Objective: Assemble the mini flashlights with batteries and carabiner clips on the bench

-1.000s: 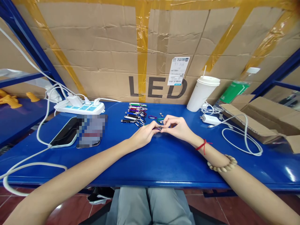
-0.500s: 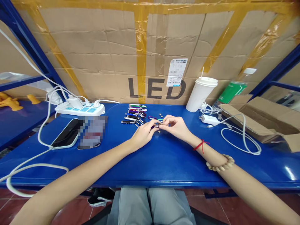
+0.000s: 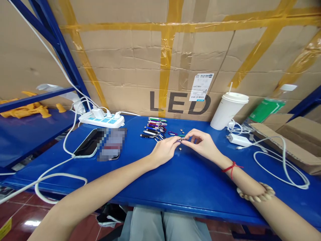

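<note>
My left hand (image 3: 164,150) is closed around a small purple keychain flashlight (image 3: 179,140), mostly covered by the fingers. From the other side, my right hand (image 3: 202,145) pinches its end between thumb and forefinger. Just beyond the left fingers lies a row of several keychain flashlights (image 3: 152,129) in different colours, with small clips. A loose purple carabiner clip (image 3: 172,133) rests behind the hands, beside a green flashlight partly hidden by the right fingers. Small button cells lie around: one in front of the fingertips (image 3: 180,149), others behind (image 3: 182,130).
Two phones (image 3: 87,144) and a white power strip (image 3: 112,121) lie at left, with cables. On the right stand a lidded white cup (image 3: 228,110), a green-labelled bottle (image 3: 267,108), a charger (image 3: 239,140) and an open cardboard box (image 3: 298,144). A large taped carton (image 3: 130,67) backs the blue table.
The camera view has swung, so the scene sits further right and lower. Both hands stay together on the flashlight, with only slight finger movement.
</note>
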### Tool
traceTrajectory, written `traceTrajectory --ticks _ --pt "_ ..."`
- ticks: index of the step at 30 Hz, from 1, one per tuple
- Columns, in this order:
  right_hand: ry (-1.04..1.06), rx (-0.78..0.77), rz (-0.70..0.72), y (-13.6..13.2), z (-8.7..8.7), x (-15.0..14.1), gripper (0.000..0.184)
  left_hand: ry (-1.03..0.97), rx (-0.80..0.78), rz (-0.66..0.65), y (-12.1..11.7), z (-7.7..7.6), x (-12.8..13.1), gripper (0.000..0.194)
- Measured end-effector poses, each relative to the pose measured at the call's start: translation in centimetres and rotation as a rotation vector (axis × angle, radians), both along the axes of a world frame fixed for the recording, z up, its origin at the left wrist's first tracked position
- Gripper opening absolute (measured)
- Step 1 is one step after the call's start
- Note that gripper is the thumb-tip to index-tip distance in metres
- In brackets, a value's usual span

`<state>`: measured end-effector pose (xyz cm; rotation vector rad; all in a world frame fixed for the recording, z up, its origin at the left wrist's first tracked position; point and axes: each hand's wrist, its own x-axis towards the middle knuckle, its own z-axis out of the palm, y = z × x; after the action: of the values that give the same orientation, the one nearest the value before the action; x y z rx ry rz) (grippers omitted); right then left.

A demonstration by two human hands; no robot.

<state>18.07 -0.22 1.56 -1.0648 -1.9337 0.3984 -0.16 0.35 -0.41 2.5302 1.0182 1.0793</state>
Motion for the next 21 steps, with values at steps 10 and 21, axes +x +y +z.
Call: traceTrajectory --ticks 10,21 --pt "0.095 -0.053 0.182 0.27 0.29 0.41 0.013 0.151 0.001 -0.003 -0.21 0.51 -0.23 0.025" --pt "0.211 -0.122 0.255 0.41 -0.24 0.48 0.006 0.097 0.000 -0.152 0.08 -0.02 -0.21 0.022"
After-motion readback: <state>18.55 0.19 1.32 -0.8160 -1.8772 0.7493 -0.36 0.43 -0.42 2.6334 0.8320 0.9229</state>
